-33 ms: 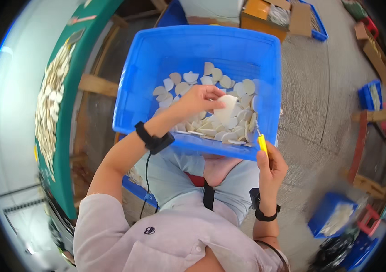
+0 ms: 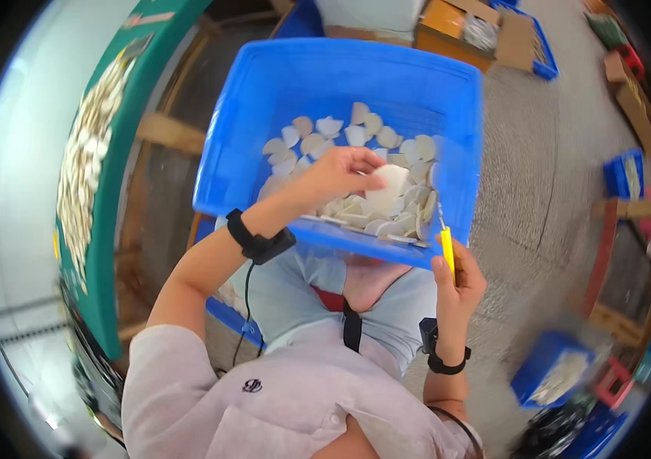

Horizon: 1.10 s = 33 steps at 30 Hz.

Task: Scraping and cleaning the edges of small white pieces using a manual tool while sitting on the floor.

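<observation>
My left hand is over a blue plastic bin, its thumb and fingers pinching a flat white piece with one rounded and one straight-cut edge. Below it in the bin lies a loose heap of similar thin whitish pieces, many of them half-round. At the bin's near right corner my right hand is closed round a slim yellow-handled tool. A thin metal shaft points up from its handle; whether it is a blade or a pick is too blurred to tell. The tool is apart from the held piece.
The bin stands in front of my knees. To the left, a green-topped table carries a long pile of whitish pieces. Cardboard boxes stand beyond the bin. On the right are blue crates, a wooden frame and a red stool.
The whole view has shifted slightly, with the bin a little farther right. In my right hand the tool stands a bit more upright. My left hand still holds the white piece.
</observation>
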Motion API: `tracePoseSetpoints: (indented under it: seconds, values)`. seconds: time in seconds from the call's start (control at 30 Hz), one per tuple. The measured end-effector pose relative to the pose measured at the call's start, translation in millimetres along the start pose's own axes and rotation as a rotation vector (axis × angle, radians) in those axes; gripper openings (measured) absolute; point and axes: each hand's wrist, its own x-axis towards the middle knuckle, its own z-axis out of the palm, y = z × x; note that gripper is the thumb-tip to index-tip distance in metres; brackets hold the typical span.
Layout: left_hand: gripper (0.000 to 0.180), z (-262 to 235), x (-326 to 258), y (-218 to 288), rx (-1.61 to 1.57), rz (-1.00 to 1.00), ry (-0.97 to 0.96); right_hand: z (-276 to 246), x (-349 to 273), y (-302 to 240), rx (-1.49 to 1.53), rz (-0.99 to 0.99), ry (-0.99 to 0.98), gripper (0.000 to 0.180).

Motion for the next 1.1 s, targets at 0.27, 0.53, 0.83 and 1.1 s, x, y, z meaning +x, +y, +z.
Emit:
tracePoseSetpoints:
  seconds: [0.27,0.53,0.83,1.1]
  values:
    - [0.031,49.8,-119.4,-49.0,-0.735,0.199,-0.011,36.7,-34.2,-1.3,-0.215,-0.060,-0.155,0.013]
    - [0.034,61.9,-162.6,-84.1,-0.895,0.379,0.164,64.4,-48.5,-12.0,-0.453,-0.101,-0.341,0.012]
    - [0.042,56.0,-163.3,-88.4,0.470,0.916,0.596,76.6,-54.6,-19.9,-0.518,-0.145,-0.417,0.015]
    - [0.024,45.9,-176.2,-72.3,-0.663,0.381,0.306,77.1,-61.3,-27.9,-0.112,-0.100,-0.340,0.021]
